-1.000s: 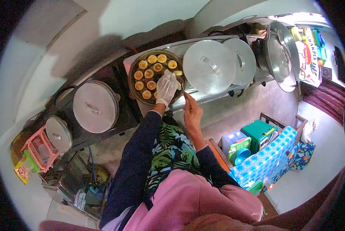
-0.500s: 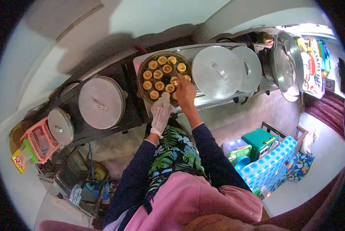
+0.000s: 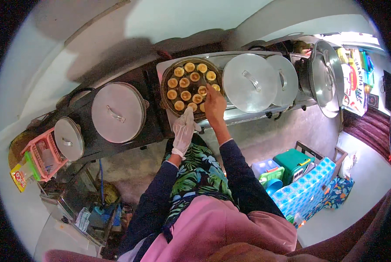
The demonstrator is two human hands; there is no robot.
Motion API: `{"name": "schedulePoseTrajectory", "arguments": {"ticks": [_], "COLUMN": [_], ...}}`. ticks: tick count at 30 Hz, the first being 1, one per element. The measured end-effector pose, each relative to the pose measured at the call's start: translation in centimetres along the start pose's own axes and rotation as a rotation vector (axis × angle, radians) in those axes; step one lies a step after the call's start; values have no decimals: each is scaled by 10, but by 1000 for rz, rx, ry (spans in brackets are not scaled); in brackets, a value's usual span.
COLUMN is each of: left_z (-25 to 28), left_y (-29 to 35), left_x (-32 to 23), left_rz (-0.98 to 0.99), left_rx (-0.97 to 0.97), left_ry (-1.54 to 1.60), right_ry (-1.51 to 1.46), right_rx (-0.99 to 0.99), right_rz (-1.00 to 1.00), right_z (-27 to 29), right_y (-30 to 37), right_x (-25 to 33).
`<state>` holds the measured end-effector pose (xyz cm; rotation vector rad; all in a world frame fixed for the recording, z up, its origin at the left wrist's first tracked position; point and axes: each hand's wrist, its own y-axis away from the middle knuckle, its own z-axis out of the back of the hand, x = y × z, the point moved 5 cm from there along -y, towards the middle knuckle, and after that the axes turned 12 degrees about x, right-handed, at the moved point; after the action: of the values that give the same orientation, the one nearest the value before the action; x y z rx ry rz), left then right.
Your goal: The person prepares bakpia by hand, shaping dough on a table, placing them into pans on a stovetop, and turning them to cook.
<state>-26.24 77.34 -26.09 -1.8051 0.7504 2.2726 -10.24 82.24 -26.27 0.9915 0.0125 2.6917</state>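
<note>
A round dark pan (image 3: 184, 94) on the stove holds several small round cakes (image 3: 186, 95), pale with browned tops. My left hand (image 3: 184, 131), in a thin white glove, is at the pan's near edge. Its fingers are drawn together beside the nearest cake; whether they grip anything is hidden. My bare right hand (image 3: 215, 106) is closed over the right side of the pan, by the cakes there. A thin dark shape shows just beyond its fingers, too unclear to name.
Large round metal lids (image 3: 250, 83) cover the places right of the pan. Another lidded pan (image 3: 117, 113) and a smaller one (image 3: 69, 139) stand left, near a pink basket (image 3: 49, 153). Far right is a big metal pot (image 3: 326, 78). Behind me on the right sits a green box (image 3: 293, 163).
The whole view has shifted slightly, so the pan and stove sit a little further right. Both hands stay at the pan in nearly the same poses.
</note>
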Motion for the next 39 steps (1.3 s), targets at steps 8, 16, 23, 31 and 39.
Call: {"name": "schedulePoseTrajectory", "arguments": {"ticks": [8, 16, 23, 31, 39], "left_z": [-7, -1, 6, 10, 12], "left_y": [7, 13, 20, 22, 22], "left_x": [4, 14, 7, 20, 43], "left_rz": [-21, 188, 240, 265, 35], "left_rx": [-39, -14, -35, -28, -105], "left_ry": [19, 222, 274, 208, -21], "right_ry": [-41, -80, 142, 63, -79], "right_rx": [-20, -64, 127, 27, -107], "right_rz": [35, 92, 53, 152, 44], "right_z": [10, 16, -11, -5, 20], "right_y": [5, 13, -16, -10, 26], "right_x": [-4, 12, 26, 27, 7]}}
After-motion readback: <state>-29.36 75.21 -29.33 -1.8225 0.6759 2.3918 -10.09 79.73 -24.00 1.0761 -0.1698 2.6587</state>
